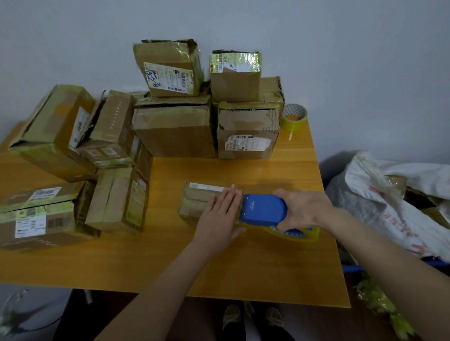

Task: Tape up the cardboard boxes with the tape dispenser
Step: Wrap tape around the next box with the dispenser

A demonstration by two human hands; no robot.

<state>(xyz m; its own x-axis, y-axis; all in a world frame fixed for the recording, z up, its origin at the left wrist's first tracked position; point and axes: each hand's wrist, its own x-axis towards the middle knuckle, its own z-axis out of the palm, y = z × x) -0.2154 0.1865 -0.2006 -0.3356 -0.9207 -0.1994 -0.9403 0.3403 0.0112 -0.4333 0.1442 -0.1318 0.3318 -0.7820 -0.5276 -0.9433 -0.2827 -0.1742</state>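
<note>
The small cardboard box [204, 203] lies near the middle of the orange wooden table [240, 269], in front of the person, with a white label strip along its far top edge. The left hand [220, 216] lies flat on its top, fingers straight and pressed together, thumb down the near side. The right hand [300, 211] is wrapped around the blue tape dispenser [264, 210], whose mouth meets the box's right end just beside the left fingertips; the yellow tape roll [293, 232] hangs under it, close to the table.

The step in hand looks like laying or finishing a strip across the top seam. To do it well, the left palm should keep the light box from sliding, since a box this small will likely skid under any pull. The dispenser should stay low and in line with the seam so the tape lies straight. The left fingertips sit close to the mouth, where the cutting edge would be, so they should slide clear before any cut. Pressing the tape down over the right edge should help it hold.

Further out, stacked boxes [174, 132] already wrapped in yellowish tape crowd the left and back of the table, a spare tape roll [294, 117] stands at the far right corner, and a white sack [398, 198] slumps beside the table.
</note>
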